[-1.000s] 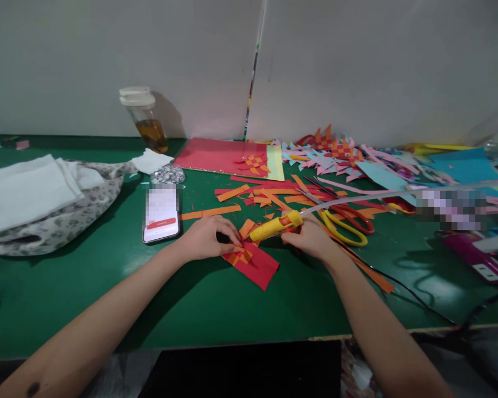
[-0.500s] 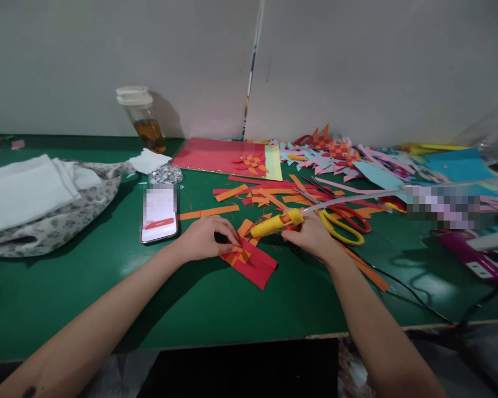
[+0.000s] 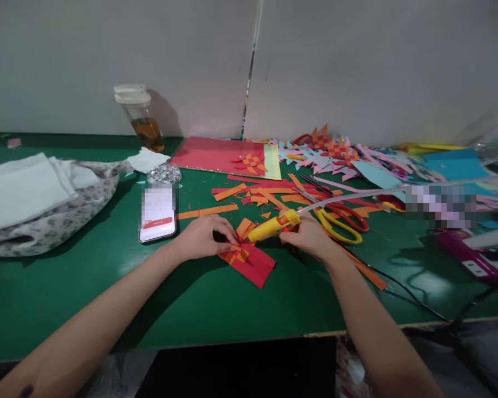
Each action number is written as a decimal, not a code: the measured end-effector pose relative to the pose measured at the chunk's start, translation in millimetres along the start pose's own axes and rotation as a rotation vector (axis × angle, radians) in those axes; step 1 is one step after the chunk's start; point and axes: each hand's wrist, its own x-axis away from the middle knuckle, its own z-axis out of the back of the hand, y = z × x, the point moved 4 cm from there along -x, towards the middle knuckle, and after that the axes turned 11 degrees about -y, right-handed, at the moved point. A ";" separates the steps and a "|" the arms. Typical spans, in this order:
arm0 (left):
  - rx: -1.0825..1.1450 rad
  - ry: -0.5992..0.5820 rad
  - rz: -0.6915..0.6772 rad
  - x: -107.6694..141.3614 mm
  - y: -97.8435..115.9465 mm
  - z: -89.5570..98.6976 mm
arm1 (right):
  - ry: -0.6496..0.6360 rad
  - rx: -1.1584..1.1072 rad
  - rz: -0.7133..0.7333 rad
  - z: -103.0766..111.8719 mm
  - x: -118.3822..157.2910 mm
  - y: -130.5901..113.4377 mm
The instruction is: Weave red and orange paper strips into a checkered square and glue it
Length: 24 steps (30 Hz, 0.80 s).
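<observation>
My left hand (image 3: pixel 207 236) pinches a woven red and orange paper piece (image 3: pixel 253 264), which has a broad red flap reaching to the right and orange strips at its top. Around the handle of a yellow hot glue gun (image 3: pixel 274 225) my right hand (image 3: pixel 309 235) is closed. The gun's nozzle points left at the upper part of the paper, close to my left fingertips; whether it touches cannot be made out. A long clear glue stick (image 3: pixel 348 195) sticks out of the gun's back. My fingers hide part of the weave.
Red and orange paper strips (image 3: pixel 269 193) and scissors with yellow handles (image 3: pixel 344 229) lie just behind. A phone (image 3: pixel 157 215), a cup of tea (image 3: pixel 147 130) and a patterned cloth bag (image 3: pixel 83 204) are at left. A magenta power strip (image 3: pixel 473 257) sits at right, near a black cord (image 3: pixel 398 284).
The glue gun's nozzle has come slightly nearer the paper's upper part as my right hand shifted a little left. My left hand keeps its pinch. The whole view moved slightly.
</observation>
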 end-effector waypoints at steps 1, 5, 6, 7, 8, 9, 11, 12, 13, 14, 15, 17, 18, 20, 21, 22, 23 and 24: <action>0.000 0.001 -0.001 0.0 -0.2 -0.2 | 0.012 0.002 -0.011 0.5 -0.1 0.6; 0.005 0.011 -0.006 0.3 -0.7 -0.4 | 0.024 -0.017 -0.011 1.0 -0.5 2.0; 0.006 0.010 -0.008 0.3 -0.5 -0.4 | 0.004 -0.029 -0.005 0.1 -0.8 2.1; 0.006 0.008 -0.008 0.2 -0.4 -0.5 | -0.018 -0.039 -0.002 -0.8 -1.1 2.4; 0.005 0.006 -0.007 0.1 -0.2 -0.5 | -0.030 -0.045 -0.006 -1.2 -1.3 2.8; 0.006 0.004 -0.006 0.1 0.0 -0.5 | -0.029 -0.044 -0.015 -0.9 -1.4 3.5; 0.009 0.002 0.001 -0.1 0.2 -0.4 | 0.006 -0.031 -0.038 1.3 -1.4 4.8; 0.010 0.001 0.004 -0.1 0.3 -0.3 | 0.024 -0.024 -0.041 2.4 -1.2 5.0; 0.013 -0.001 0.008 -0.1 0.4 -0.2 | 0.034 -0.021 -0.034 3.2 -1.0 4.6; 0.015 -0.003 0.010 -0.2 0.7 -0.1 | 0.033 -0.023 -0.021 3.4 -0.8 3.8; 0.016 -0.007 0.010 -0.2 1.0 0.0 | 0.023 -0.027 -0.007 3.1 -0.7 2.8; 0.016 -0.015 0.007 -0.2 1.9 0.4 | 0.006 -0.026 -0.006 2.8 -0.6 1.7; 0.014 -0.020 0.005 -0.2 2.5 0.7 | 0.006 -0.020 -0.023 3.2 -0.8 2.1; 0.002 -0.029 0.012 -0.1 3.0 1.0 | 0.035 0.002 -0.069 5.4 -1.4 4.3; -0.002 -0.029 0.025 0.1 2.8 1.1 | 0.060 0.013 -0.086 7.1 -1.8 5.7; -0.001 -0.025 0.044 0.2 2.3 1.2 | 0.087 0.015 -0.090 8.7 -2.4 7.1; 0.008 -0.020 0.066 0.3 1.4 1.2 | 0.116 0.007 -0.078 10.3 -2.9 8.1; 0.023 -0.012 0.089 0.4 0.3 0.9 | 0.147 -0.013 -0.056 11.9 -3.4 8.8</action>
